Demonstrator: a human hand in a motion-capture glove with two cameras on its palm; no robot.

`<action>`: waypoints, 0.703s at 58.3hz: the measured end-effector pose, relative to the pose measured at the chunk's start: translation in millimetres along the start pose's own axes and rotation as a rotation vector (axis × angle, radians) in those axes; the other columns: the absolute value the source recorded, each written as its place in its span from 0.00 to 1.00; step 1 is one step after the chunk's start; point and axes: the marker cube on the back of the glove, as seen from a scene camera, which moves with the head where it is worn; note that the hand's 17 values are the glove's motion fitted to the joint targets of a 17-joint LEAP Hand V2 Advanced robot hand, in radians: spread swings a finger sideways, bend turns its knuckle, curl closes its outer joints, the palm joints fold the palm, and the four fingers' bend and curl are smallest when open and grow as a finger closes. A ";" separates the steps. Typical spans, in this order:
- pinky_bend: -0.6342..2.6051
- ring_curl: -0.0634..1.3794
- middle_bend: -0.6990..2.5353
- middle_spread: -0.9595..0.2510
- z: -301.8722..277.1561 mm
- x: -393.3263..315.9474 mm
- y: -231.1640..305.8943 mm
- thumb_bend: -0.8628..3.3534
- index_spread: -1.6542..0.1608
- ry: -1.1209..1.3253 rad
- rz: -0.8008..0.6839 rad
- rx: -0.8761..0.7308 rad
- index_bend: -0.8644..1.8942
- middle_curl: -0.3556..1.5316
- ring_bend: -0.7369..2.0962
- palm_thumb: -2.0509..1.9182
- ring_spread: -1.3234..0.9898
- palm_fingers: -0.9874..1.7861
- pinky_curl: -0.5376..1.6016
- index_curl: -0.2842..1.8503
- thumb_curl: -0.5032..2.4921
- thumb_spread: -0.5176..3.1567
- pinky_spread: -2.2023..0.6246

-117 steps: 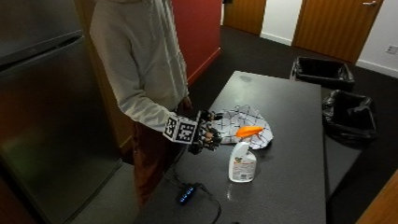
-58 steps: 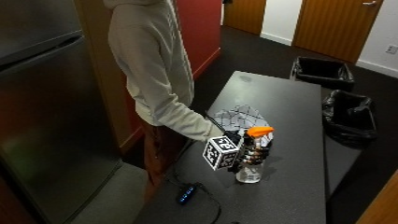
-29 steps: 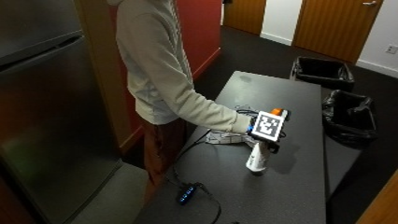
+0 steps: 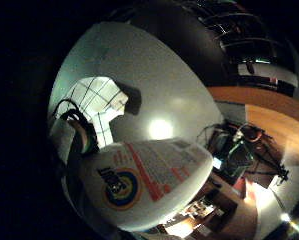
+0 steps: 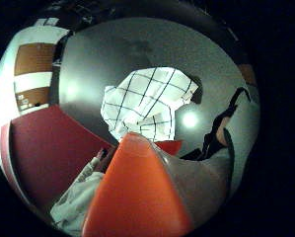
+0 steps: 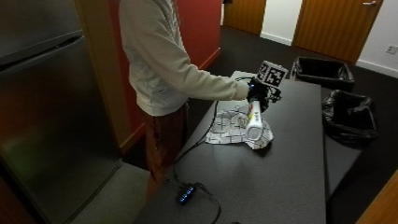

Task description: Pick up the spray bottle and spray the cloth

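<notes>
surface: dark table | on it: checked cloth, crumpled; black cable

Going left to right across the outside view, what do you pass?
Steel fridge → person's pale sleeve → gloved right hand holding the spray bottle over the checked cloth on the dark table → black bins.

White cloth with black grid, white spray bottle with orange top, grey table
</notes>
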 end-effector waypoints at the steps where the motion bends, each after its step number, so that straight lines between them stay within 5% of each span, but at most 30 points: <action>1: 0.29 0.37 0.41 0.71 0.8 -3.0 0.6 0.20 0.82 0.015 0.000 -0.005 0.50 0.47 0.49 0.75 0.50 0.86 0.43 0.39 0.41 0.17 0.70; 15: 0.29 0.37 0.41 0.71 21.1 -37.9 -0.1 0.20 0.82 0.169 0.022 -0.032 0.50 0.47 0.49 0.75 0.50 0.86 0.43 0.39 0.42 0.17 0.70; 22: 0.29 0.37 0.41 0.71 21.2 -55.2 -12.7 0.20 0.82 0.187 0.227 -0.025 0.50 0.47 0.49 0.75 0.50 0.86 0.43 0.39 0.42 0.17 0.70; 30: 0.29 0.37 0.41 0.71 8.6 -51.0 -0.6 0.20 0.82 0.207 0.060 -0.004 0.50 0.46 0.49 0.75 0.50 0.86 0.43 0.39 0.42 0.17 0.70; 36: 0.29 0.37 0.41 0.71 8.3 -48.8 -14.4 0.20 0.82 0.134 0.374 0.037 0.50 0.46 0.49 0.75 0.50 0.86 0.43 0.39 0.42 0.17 0.70; 41: 0.29 0.37 0.41 0.71 2.8 -47.0 -5.3 0.20 0.82 0.087 0.179 0.069 0.50 0.46 0.49 0.75 0.50 0.86 0.43 0.39 0.43 0.17 0.70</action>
